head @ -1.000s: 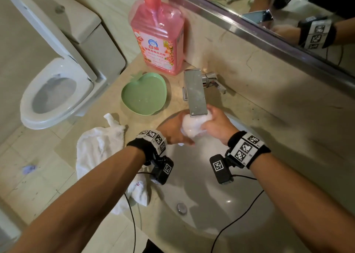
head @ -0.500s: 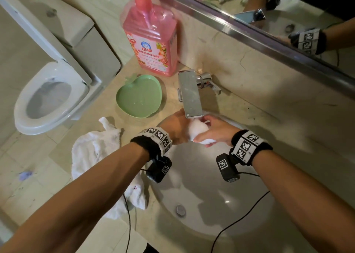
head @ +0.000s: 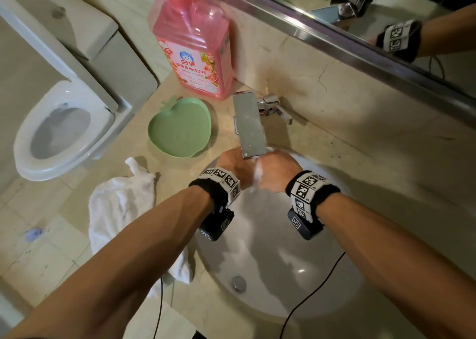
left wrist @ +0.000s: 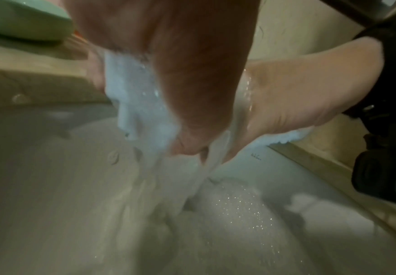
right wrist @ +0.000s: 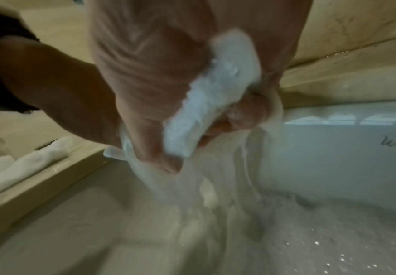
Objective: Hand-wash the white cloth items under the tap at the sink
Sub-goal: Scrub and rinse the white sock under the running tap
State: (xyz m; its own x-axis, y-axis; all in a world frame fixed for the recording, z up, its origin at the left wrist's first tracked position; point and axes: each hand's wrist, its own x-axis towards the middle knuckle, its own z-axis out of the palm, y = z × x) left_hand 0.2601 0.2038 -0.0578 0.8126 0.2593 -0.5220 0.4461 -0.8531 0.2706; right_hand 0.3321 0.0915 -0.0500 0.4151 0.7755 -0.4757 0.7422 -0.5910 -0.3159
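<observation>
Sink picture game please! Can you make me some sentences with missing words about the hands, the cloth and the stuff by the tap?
1. Both hands squeeze a small white ____ under the tap.
2. The dish beside the tap is coloured ____.
3. The pink bottle stands behind the ____.
4. Water runs from the left hand and right hand down into the ____.

Missing words: cloth; green; dish; sink

Beige marble counter (head: 322,101), mirror (head: 386,16), toilet (head: 59,132)
</observation>
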